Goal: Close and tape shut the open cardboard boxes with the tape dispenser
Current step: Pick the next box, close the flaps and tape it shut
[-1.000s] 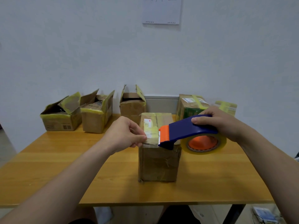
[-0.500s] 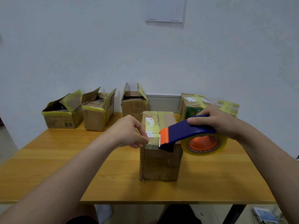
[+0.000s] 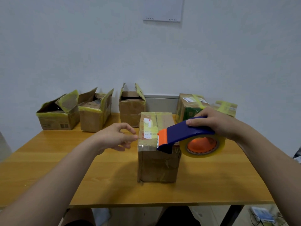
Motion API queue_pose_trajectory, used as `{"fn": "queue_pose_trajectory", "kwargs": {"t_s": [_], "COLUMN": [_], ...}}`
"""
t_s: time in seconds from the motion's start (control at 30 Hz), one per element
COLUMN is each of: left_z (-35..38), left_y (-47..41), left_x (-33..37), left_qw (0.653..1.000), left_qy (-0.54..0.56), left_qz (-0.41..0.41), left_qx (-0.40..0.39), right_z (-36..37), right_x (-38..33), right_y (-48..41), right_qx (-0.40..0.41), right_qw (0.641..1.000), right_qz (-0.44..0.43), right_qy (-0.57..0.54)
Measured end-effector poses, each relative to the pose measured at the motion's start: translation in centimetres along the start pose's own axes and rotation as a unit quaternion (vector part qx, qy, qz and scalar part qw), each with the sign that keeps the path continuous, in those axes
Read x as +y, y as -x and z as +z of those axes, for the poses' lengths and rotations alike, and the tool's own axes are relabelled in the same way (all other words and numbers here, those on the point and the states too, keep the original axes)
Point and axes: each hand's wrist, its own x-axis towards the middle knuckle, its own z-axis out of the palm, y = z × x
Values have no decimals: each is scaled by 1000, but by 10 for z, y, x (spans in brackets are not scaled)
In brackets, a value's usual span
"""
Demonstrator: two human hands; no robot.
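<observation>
Along the back left of the wooden counter (image 3: 65, 160) stand three cardboard boxes with their flaps up: the far-left open box (image 3: 57, 118), the second open box (image 3: 92, 118) just beside it, and the third open box (image 3: 130, 111) a little apart. The left hand (image 3: 115, 137) is released, its fingers loosely spread and holding nothing. Its fingertips (image 3: 136, 137) lie right at the upper left edge of the middle box (image 3: 156, 165); contact cannot be told. That box stands upright at the counter's centre, flaps down, with yellowish tape over its top. The blue and orange tape dispenser (image 3: 184, 132) rests nose-down on the box's near top edge, its tape roll (image 3: 203, 146) hanging off the right side. The right hand (image 3: 216, 121) grips the dispenser from above. Behind it sit two taped boxes (image 3: 189, 106).
</observation>
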Motion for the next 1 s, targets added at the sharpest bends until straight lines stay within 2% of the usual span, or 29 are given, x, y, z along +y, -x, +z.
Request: {"fn": "queue_pose_trajectory", "kwargs": {"t_s": [0.07,0.13,0.2,0.3,0.47,0.63,0.73,0.8,0.87,1.0], "left_z": [13,30,43,46,45,45,45,43,38,40], "left_y": [-5,-7,-11,-17,-20,-19,-17,-15,-13,-15], "left_x": [3,8,6,-8,-8,-10,-4,1,9,33], "left_qw": [994,988,991,995,994,993,994,996,997,966], "left_qy": [-38,-78,-86,32,67,74,65,38,-47,-221], "left_qz": [69,110,100,90,81,80,75,69,66,126], "left_qx": [71,71,27,-39,-44,-42,-40,-37,-15,55], "right_z": [0,-1,-2,-3,-7,-25,-30,-29,-30,-35], "right_x": [1,1,3,6,10,33,42,44,45,45], "right_y": [-2,-2,-1,1,3,21,29,30,28,26], "right_qx": [-1,0,-2,-4,-11,24,6,-8,-17,-44], "right_qw": [1000,1000,1000,1000,1000,998,998,998,998,997], "right_qz": [-1,-1,-1,3,6,35,44,43,44,44], "right_qy": [1,3,-4,-10,-25,-56,-54,-52,-52,-48]}}
